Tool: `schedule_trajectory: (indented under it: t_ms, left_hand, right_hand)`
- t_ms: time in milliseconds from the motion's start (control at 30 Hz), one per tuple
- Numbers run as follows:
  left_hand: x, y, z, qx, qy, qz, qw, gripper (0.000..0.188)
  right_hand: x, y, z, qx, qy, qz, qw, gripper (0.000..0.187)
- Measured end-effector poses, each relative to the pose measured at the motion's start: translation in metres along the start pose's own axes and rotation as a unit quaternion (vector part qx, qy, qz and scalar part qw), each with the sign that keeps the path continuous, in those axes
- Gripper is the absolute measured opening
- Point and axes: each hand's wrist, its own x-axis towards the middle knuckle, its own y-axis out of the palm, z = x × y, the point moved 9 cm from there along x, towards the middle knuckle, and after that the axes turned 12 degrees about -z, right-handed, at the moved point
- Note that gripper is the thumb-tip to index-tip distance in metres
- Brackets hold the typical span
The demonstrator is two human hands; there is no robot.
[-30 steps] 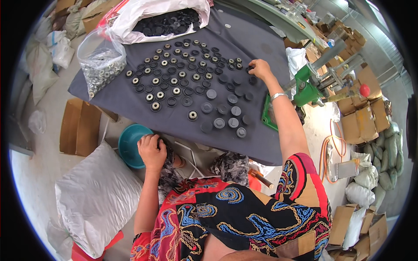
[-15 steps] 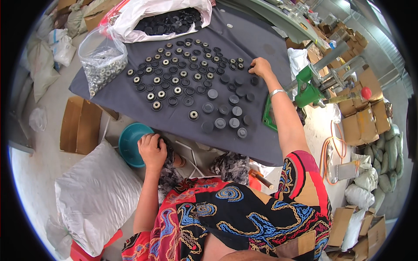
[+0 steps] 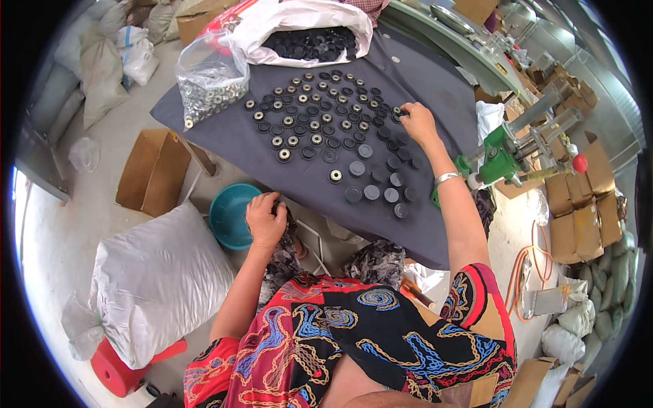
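On the dark cloth of the table lie many black plastic rings, several with a shiny metal bearing set inside. Plain black round caps are grouped nearer me, on the right. My right hand reaches over the right edge of this spread. Its thumb and fingers are pinched on a small black round piece, mostly hidden, right beside a ring with a bearing. My left hand rests on my knee in patterned trousers, fingers lying loosely over it, holding nothing visible.
A clear bag of bearings and a white sack of black parts occupy the table's far side. A green hand press stands at right. A teal basin, a carton and a stuffed white sack are left below.
The whole view has shifted, so the table sits further right in it. My right hand is now close beside the bearing rings at the spread's right end. My left hand stays on my knee.
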Motion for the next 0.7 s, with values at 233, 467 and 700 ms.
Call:
schedule_trajectory:
  t_ms: [233,467,700]
  left_hand:
    - [0.128,-0.002,0.028,0.036,0.05,-0.151,0.987,0.025]
    - [0.152,0.051,0.072,0.192,-0.036,-0.067,0.978,0.033]
    - [0.149,0.05,0.06,0.222,-0.013,-0.053,0.973,0.025]
  right_hand:
    - [0.008,-0.007,-0.013,0.111,0.067,-0.009,0.992,0.027]
    - [0.013,0.035,-0.008,-0.01,0.062,0.069,0.996,0.028]
    - [0.012,0.058,-0.011,-0.107,0.02,0.095,0.99,0.028]
